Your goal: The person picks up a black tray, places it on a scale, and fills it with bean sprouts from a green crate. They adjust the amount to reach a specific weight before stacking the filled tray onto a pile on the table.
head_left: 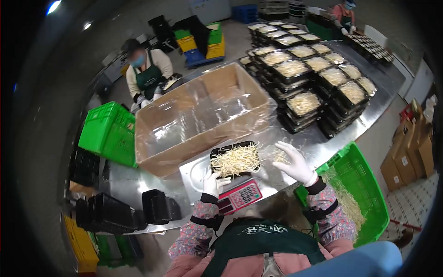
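A black tray (pixel 235 159) heaped with pale sprouts rests on the metal plate of a scale (pixel 188 177) with a red keypad. My left hand (pixel 213 185), in a white glove, is at the tray's near left corner, its fingers apart. To the right of the tray, my right hand (pixel 295 164), also gloved, is spread above loose sprouts on the metal table. Beside my right forearm stands a green crate (pixel 369 184) with more sprouts (pixel 346 198) in it.
Beyond the scale is a large cardboard box (pixel 198 143) of clear plastic lids. Stacks of packed trays (pixel 304 104) stand at the right. Empty black trays (pixel 108 212) and a green crate (pixel 108 134) are at the left. Two co-workers (pixel 150 74) stand across the table.
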A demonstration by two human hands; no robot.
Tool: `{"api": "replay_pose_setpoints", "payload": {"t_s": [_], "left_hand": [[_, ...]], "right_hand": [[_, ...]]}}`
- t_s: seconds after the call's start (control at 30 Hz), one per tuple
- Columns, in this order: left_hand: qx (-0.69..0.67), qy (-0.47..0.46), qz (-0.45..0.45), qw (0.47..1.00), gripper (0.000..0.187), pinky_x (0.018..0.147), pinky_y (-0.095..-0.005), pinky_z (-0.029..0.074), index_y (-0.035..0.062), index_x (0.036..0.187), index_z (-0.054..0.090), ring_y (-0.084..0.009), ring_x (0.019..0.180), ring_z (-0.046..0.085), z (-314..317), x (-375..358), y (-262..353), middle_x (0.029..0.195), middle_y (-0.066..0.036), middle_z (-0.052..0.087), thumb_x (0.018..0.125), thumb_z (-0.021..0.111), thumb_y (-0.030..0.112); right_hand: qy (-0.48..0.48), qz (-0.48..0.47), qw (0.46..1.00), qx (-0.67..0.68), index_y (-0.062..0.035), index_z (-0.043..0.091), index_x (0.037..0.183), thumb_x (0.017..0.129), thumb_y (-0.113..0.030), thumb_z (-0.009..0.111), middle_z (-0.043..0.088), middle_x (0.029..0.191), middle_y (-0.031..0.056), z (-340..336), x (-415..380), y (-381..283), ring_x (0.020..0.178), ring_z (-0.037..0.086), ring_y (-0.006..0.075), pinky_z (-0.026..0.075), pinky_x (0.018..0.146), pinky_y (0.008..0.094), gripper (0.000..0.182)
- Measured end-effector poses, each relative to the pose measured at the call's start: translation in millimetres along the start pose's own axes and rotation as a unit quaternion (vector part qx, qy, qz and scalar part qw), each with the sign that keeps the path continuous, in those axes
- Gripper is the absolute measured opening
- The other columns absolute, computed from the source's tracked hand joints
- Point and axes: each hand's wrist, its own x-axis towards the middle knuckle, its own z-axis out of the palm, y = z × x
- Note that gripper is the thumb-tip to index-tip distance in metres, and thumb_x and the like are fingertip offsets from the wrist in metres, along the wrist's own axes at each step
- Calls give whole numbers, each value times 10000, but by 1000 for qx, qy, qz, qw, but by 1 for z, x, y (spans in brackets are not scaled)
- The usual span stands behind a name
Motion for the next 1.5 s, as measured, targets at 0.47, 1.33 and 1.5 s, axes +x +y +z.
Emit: {"api": "replay_pose_setpoints", "payload": {"t_s": [0.47, 1.33, 1.5], "left_hand": [[687, -79, 333, 642, 975, 1123, -475, 282, -10, 1463, 302, -403, 1359, 320, 22, -4, 54, 1482, -223, 343, 759, 703, 532], [485, 82, 398, 775, 828, 1092, -401, 358, -46, 1416, 369, -344, 1289, 453, -3, -8, 48, 1382, -244, 460, 765, 789, 248], [639, 123, 383, 656, 723, 1091, -460, 335, -41, 1472, 264, -383, 1285, 454, 9, 7, 25, 1456, -245, 394, 895, 582, 256]], "right_hand": [[-375, -78, 887, -258, -92, 460, 1411, 578, -479, 837, 437, 1391, 304, 120, 145, -15, 1262, 487, 387, 456, 995, 396, 993], [-212, -182, 947, -160, -22, 629, 1179, 830, -328, 681, 605, 1209, 174, 134, 136, -17, 1122, 576, 328, 474, 911, 423, 467], [-215, -155, 949, -168, 18, 390, 1409, 913, -360, 546, 388, 1451, 251, 177, 98, -14, 1378, 311, 440, 298, 1099, 538, 643]]}}
